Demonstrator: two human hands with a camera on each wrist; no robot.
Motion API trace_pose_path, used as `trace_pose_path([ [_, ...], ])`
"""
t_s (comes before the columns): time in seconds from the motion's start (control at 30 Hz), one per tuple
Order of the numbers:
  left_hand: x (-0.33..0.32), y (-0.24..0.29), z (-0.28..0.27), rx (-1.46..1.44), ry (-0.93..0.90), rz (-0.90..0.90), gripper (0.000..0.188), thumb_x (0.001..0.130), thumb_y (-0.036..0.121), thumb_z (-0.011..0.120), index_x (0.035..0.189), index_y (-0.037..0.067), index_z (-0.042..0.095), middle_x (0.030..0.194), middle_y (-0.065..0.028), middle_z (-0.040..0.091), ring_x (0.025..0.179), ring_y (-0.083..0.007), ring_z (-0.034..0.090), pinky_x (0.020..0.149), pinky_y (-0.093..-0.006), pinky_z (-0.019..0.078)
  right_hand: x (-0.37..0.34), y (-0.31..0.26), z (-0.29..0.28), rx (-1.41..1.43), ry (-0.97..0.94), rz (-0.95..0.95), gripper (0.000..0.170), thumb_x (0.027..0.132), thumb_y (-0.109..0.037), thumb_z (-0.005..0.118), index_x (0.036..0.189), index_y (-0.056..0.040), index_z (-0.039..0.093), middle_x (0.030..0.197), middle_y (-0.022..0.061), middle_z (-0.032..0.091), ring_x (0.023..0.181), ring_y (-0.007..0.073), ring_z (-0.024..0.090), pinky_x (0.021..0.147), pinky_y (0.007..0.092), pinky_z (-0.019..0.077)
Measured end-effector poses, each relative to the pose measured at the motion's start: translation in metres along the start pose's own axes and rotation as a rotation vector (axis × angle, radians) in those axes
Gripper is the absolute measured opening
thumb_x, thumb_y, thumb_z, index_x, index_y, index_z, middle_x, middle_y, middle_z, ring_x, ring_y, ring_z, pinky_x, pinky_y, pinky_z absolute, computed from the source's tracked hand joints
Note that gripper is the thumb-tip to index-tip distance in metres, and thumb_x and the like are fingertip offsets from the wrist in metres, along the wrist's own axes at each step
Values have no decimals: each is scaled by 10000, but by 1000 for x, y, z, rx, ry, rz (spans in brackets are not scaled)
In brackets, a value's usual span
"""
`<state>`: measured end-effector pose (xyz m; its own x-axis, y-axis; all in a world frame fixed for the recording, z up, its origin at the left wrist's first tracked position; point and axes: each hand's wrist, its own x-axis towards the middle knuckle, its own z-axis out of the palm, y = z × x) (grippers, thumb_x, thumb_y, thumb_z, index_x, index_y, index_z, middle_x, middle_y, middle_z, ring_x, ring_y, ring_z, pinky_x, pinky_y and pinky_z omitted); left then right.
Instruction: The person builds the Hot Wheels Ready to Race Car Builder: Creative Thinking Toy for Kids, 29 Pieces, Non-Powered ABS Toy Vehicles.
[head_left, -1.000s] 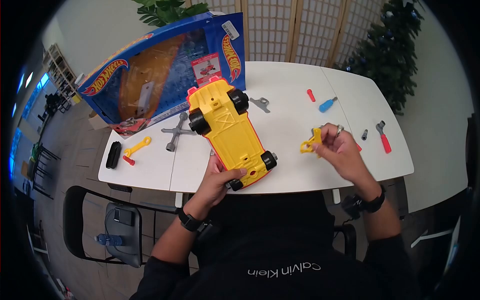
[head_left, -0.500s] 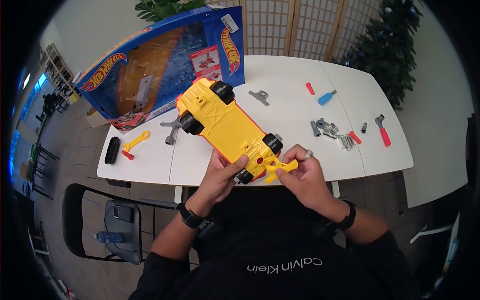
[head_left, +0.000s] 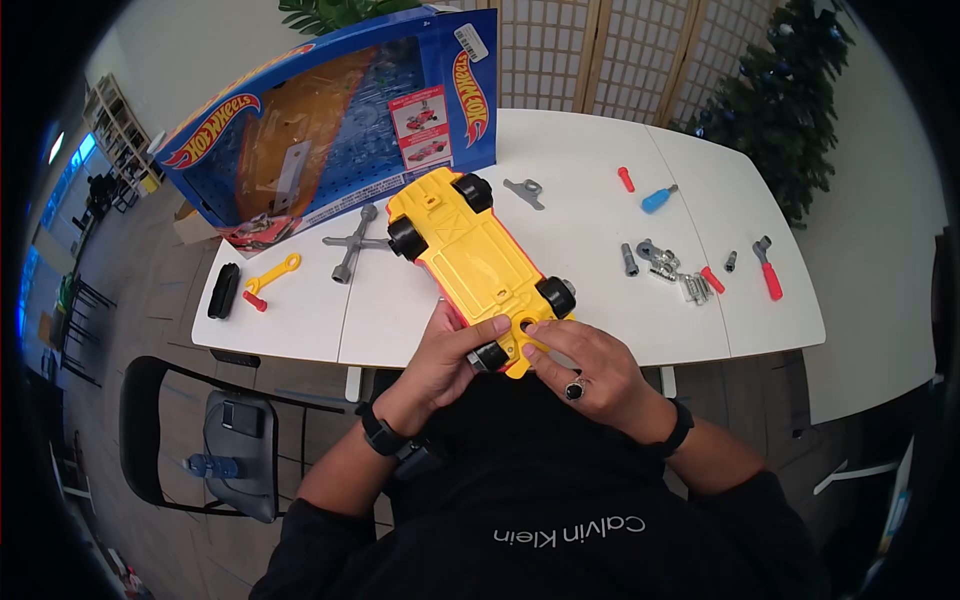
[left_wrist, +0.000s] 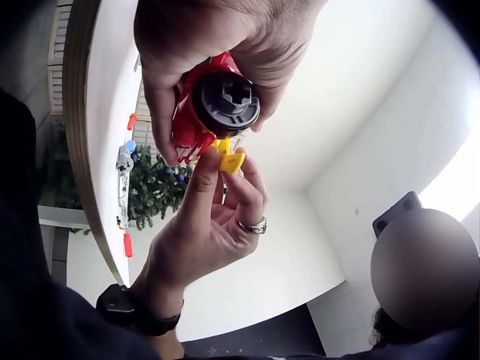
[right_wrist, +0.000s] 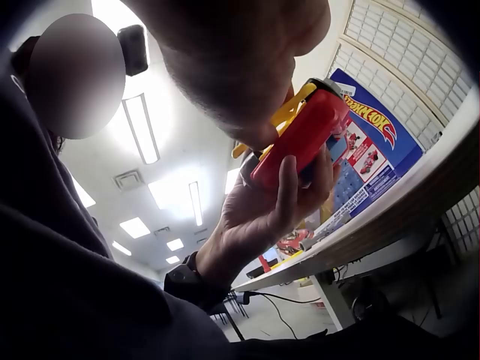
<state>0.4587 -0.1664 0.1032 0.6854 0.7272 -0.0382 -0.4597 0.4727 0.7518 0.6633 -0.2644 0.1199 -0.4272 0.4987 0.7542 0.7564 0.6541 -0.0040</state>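
My right hand (head_left: 592, 380) pinches a yellow piece (left_wrist: 234, 162) against the near end of the toy car (head_left: 475, 260); the head view has that piece partly behind my fingers, while the left wrist view shows the pinch plainly, plus the cross-shaped hub of a black wheel (left_wrist: 223, 114). My left hand (head_left: 438, 362) grips the same end from the left, thumb over the yellow underside. The head view gives mostly that underside; the right wrist view brings out the red body. I hold the car up over the near edge of the worktop (head_left: 650, 338). Left lie a black part (head_left: 224, 291) and a yellow wrench (head_left: 272, 273); right, small silver parts (head_left: 690, 287) and a red-handled tool (head_left: 769, 278). Farther off are a grey cross wrench (head_left: 352, 244), left of the car, and a blue screwdriver (head_left: 656, 201), right. Far left stands a blue box (head_left: 225, 185).
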Motion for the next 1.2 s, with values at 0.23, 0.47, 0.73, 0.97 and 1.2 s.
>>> trace_pose_path([
  [0.23,0,-3,-2,39,43,-3,567,968,4,724,1460,30,444,1358,-169,662,1214,-246,707,980,-376,623,-4,5,-1,1,-124,-34,273,879,-79,761,1143,-10,765,1254,125,720,1169,259,700,1009,381,597],
  [0.47,1,-6,-6,77,88,-30,492,942,-29,703,1401,-4,527,1285,-145,707,1142,-229,735,973,-351,613,-9,-3,0,126,-190,33,364,899,-54,755,1263,-50,751,1386,121,666,1237,260,671,1037,420,573],
  [0.73,3,-10,-6,122,121,-16,493,925,-48,711,1385,-7,541,1274,-143,718,1113,-229,747,968,-348,616,-17,-2,2,205,-194,71,408,905,-50,746,1311,-76,728,1430,136,648,1279,298,660,1101,456,546],
  [0.97,8,-9,-13,69,158,-1,541,896,-63,729,1396,-6,529,1286,-157,717,1116,-237,750,981,-364,623,-12,42,-41,-26,-36,306,254,900,-70,749,1153,-52,760,1196,123,701,1112,326,679,950,441,555],
  [1.2,11,-8,-15,87,163,-10,552,894,-71,733,1400,-3,523,1303,-164,714,1137,-245,747,1002,-372,617,-35,157,-62,-363,-393,700,268,866,-61,790,1134,-39,793,1096,128,716,1067,317,679,905,422,572],
])
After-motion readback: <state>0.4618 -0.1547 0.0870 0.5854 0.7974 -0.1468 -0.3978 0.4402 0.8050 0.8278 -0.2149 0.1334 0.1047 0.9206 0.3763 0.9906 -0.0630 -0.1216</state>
